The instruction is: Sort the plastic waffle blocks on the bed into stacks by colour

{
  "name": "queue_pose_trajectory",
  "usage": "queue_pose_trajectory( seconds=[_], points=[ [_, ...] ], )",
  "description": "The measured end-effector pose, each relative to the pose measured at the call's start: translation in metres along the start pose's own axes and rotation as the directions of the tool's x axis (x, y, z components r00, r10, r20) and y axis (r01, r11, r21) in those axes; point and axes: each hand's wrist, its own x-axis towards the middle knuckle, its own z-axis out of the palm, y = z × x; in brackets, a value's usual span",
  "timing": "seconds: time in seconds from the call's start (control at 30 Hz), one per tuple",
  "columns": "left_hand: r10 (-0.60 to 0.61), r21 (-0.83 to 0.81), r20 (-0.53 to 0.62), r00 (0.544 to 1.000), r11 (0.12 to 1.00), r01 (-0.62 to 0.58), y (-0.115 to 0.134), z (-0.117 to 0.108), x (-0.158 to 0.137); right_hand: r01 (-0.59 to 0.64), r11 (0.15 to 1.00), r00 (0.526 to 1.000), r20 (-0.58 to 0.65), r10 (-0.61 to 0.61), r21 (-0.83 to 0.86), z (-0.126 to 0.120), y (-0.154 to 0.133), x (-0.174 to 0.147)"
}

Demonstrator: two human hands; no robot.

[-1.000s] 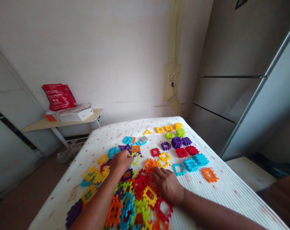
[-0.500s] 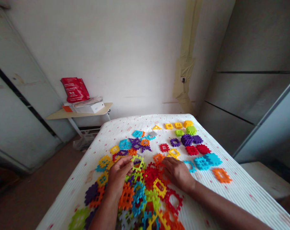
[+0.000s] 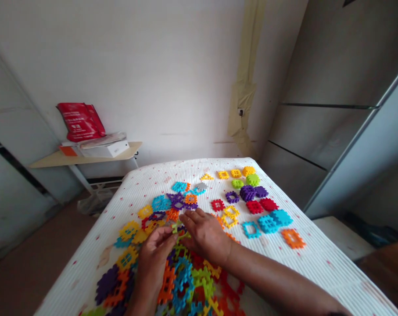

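My left hand (image 3: 155, 252) is closed, thumb and fingers pinching the left edge of a lime-green toothed plastic building piece (image 3: 175, 228). From the right, my right hand (image 3: 205, 235) reaches across to the same piece, its fingers over the far side and its thumb nearer me. They cover most of the piece. Under both hands lies a mixed heap of interlocking pieces, among them a blue piece (image 3: 183, 272), an orange piece (image 3: 166, 283) and a green piece (image 3: 202, 281). Two yellow frames (image 3: 231, 220) lie just beyond my right wrist.
On the right of the white cloth-covered table (image 3: 267, 267) are colour groups: yellow (image 3: 249, 171), green (image 3: 252, 180), purple (image 3: 248, 192), red (image 3: 269, 204), blue (image 3: 281, 218) and an orange frame (image 3: 293, 238). A side table (image 3: 50, 160) at left bears a white box (image 3: 111, 149) and red bag (image 3: 80, 122).
My right hand has moved left from the orange and yellow pieces onto the green piece in my left hand. A second yellow frame now shows where it was. The view has turned slightly right.
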Motion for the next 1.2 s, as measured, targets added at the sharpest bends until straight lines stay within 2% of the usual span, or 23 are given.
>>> queue_pose_trajectory(
  seconds=[0.1,0.27,0.37,0.43,0.47,0.5,0.53,0.63,0.73,0.87,1.2],
  points=[
    [0.004,-0.001,0.003,1.0,1.0,-0.004,-0.001,-0.001,0.0,-0.001,1.0,0.999,0.043,0.002,-0.02,0.0,-0.005,0.004],
    [0.0,0.001,0.033,0.999,1.0,0.0,0.001,0.0,-0.001,0.013,1.0,0.999,0.03,-0.013,0.009,0.004,-0.005,0.006],
    [-0.02,-0.053,-0.012,1.0,0.998,0.019,0.003,0.0,-0.001,-0.003,1.0,0.999,0.036,0.002,0.012,0.001,0.019,0.014],
    [-0.029,-0.074,-0.05,0.998,0.997,0.025,0.003,-0.001,0.0,-0.116,0.991,0.989,0.084,0.122,-0.073,-0.004,0.049,0.024],
    [-0.027,-0.073,-0.062,0.998,0.997,0.023,0.004,-0.002,0.0,-0.205,0.968,0.968,0.116,0.223,-0.146,-0.007,0.068,0.029],
    [-0.025,-0.066,-0.067,0.997,0.998,0.021,0.004,-0.003,0.0,-0.3,0.923,0.925,0.164,0.343,-0.24,-0.011,0.087,0.033],
    [-0.022,-0.056,-0.069,0.997,0.998,0.018,0.005,-0.003,0.0,-0.351,0.891,0.895,0.178,0.41,-0.286,-0.013,0.107,0.038],
    [-0.02,-0.027,-0.069,0.997,0.999,0.018,0.009,-0.005,0.0,-0.416,0.826,0.823,0.229,0.519,-0.38,-0.016,0.159,0.045],
    [-0.013,-0.008,-0.08,0.997,1.0,0.012,0.01,-0.005,0.0,-0.42,0.788,0.763,0.295,0.575,-0.45,-0.014,0.191,0.047],
    [-0.011,0.0,-0.092,0.996,1.0,0.011,0.006,-0.005,0.002,-0.385,0.777,0.715,0.372,0.592,-0.498,-0.009,0.204,0.051],
    [0.003,0.01,-0.081,0.997,1.0,-0.002,0.005,-0.008,0.001,-0.304,0.794,0.669,0.476,0.571,-0.526,0.004,0.208,0.059]
  ],
)
